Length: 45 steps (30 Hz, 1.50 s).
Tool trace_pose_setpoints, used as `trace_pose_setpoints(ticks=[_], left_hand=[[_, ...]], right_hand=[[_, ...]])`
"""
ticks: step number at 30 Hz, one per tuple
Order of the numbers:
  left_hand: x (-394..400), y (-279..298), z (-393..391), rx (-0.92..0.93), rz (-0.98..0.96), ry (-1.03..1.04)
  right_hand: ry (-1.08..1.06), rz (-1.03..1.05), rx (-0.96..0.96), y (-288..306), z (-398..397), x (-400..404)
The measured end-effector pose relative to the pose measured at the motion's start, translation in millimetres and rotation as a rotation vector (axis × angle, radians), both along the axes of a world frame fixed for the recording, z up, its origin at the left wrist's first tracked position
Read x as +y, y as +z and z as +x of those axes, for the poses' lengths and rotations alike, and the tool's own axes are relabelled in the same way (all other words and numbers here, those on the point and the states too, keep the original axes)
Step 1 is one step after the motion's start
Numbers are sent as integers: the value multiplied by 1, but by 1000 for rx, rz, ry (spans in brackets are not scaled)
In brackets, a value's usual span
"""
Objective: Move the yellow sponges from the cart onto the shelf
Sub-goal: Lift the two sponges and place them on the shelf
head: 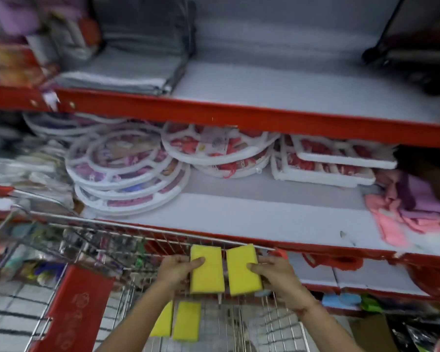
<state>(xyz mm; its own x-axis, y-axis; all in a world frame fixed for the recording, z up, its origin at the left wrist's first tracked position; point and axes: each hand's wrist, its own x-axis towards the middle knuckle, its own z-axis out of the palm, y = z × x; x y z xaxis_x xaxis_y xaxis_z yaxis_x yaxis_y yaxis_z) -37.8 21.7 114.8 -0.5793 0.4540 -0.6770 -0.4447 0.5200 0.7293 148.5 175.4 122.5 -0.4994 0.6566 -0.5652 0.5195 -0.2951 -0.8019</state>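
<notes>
My left hand (176,271) grips a yellow sponge (206,271) by its left edge. Beside it, my right hand (274,271) grips a second yellow sponge (243,273) by its right edge. Both sponges are held upright, side by side, above the wire cart (127,240), just below the front lip of the white shelf (252,219). Two more yellow sponges (187,321) lie on the cart's wire floor under my left forearm. The whole view is blurred by motion.
The shelf holds round white hanger packs (122,171) at left, square white packs (333,161) at back right and pink and purple cloths (407,209) at far right. A red-edged upper shelf (239,115) carries grey folded items (127,69). A red cart flap (74,308) hangs at left.
</notes>
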Motion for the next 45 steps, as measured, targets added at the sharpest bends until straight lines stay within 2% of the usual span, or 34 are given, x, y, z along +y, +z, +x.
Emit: trace_pose_setpoints(ticks=[6, 12, 18, 22, 26, 32, 37, 40, 43, 45], left_hand=[[19, 104, -17, 96, 206, -46], [52, 202, -29, 193, 370, -116], [96, 292, -45, 307, 541, -107], [134, 329, -67, 363, 559, -57], [175, 338, -86, 365, 493, -47], [217, 313, -102, 335, 370, -74], [228, 296, -104, 357, 323, -83], [228, 295, -102, 383, 324, -93], [225, 297, -102, 442, 301, -110], [219, 298, -100, 522, 255, -130]], right_hand=[[-10, 7, 203, 100, 0, 24], [12, 106, 383, 197, -9, 60], [9, 211, 477, 285, -29, 102], [-34, 235, 522, 317, -49, 135], [-77, 242, 460, 321, -76, 173], [-113, 275, 270, 295, -108, 218], [-130, 270, 200, 279, -114, 231], [-167, 365, 155, 277, -117, 231], [-147, 604, -27, 284, -113, 220], [-149, 713, -62, 290, -110, 209]])
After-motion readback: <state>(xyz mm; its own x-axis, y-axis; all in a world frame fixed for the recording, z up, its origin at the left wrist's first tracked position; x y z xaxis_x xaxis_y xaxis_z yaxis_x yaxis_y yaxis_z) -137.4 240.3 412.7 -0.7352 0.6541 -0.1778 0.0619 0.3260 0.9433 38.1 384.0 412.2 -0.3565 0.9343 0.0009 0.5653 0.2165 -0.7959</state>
